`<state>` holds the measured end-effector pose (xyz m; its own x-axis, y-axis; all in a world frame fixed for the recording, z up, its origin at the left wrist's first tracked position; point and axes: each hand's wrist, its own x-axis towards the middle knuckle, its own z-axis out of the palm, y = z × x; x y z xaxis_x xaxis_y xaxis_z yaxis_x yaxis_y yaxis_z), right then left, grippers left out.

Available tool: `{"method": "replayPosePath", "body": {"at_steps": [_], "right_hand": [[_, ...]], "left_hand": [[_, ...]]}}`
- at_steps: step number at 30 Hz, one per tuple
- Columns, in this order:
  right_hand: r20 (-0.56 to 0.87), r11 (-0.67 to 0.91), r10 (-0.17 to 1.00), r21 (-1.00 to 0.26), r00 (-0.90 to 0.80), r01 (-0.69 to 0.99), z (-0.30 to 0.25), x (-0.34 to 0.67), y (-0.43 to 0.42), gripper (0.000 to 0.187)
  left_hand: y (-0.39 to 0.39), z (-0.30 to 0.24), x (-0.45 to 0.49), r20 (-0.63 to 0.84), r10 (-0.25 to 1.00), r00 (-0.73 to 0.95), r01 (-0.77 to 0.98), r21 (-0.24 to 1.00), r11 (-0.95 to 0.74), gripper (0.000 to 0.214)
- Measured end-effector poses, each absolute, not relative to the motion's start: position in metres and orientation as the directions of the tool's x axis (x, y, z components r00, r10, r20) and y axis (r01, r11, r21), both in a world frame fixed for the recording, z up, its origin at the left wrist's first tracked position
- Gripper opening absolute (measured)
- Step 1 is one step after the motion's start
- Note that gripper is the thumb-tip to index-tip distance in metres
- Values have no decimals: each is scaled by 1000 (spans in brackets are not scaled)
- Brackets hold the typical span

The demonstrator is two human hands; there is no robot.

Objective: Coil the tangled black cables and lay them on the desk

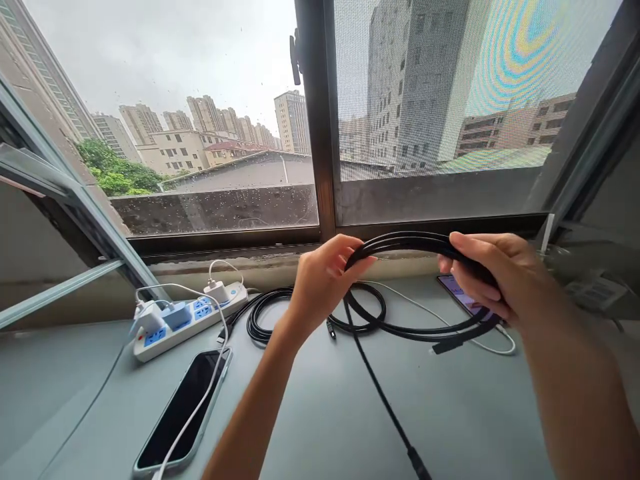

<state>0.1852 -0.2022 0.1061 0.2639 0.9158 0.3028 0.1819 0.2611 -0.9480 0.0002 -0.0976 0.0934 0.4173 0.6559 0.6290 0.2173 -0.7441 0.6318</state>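
Note:
A black cable coil (407, 243) hangs above the grey window ledge (320, 407), held at both sides. My left hand (323, 280) pinches the coil's left end with thumb and fingers closed on it. My right hand (493, 277) wraps round the coil's right side. A loose strand of the black cable (383, 397) trails down toward the bottom edge, and a short end with a plug (447, 345) dangles below my right hand. More black loops (265, 317) lie flat on the ledge behind my left hand.
A white power strip (187, 320) with white chargers sits at left. A phone (185, 413) with a dark screen lies near the front left, a white cable across it. A second lit phone (463, 297) lies under my right hand. The window frame (320, 133) stands behind.

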Motion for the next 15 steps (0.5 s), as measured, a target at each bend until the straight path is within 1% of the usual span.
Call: {"method": "replayPosePath", "body": {"at_steps": [2,4,8,12,15], "right_hand": [[316,267,911,-942,264,204,106,185,-202,42],[319,278,917,-941,238,193,105,185,-199,41],[336,322,923,-941,189,100,98,187,-188,38],[332,329,928,-943,170,45,93,190,-180,39],[340,336,920,-940,195,50,92,191,-178,37]], "left_hand": [[-98,97,-4,631,685,363,194,668,-718,23],[-96,100,-7,653,689,315,171,675,-718,23],[-90,100,-10,676,683,277,39,702,-711,21],[-87,100,-11,594,730,338,-89,792,-603,23],[-89,102,-14,557,728,400,-108,817,-566,30]]}}
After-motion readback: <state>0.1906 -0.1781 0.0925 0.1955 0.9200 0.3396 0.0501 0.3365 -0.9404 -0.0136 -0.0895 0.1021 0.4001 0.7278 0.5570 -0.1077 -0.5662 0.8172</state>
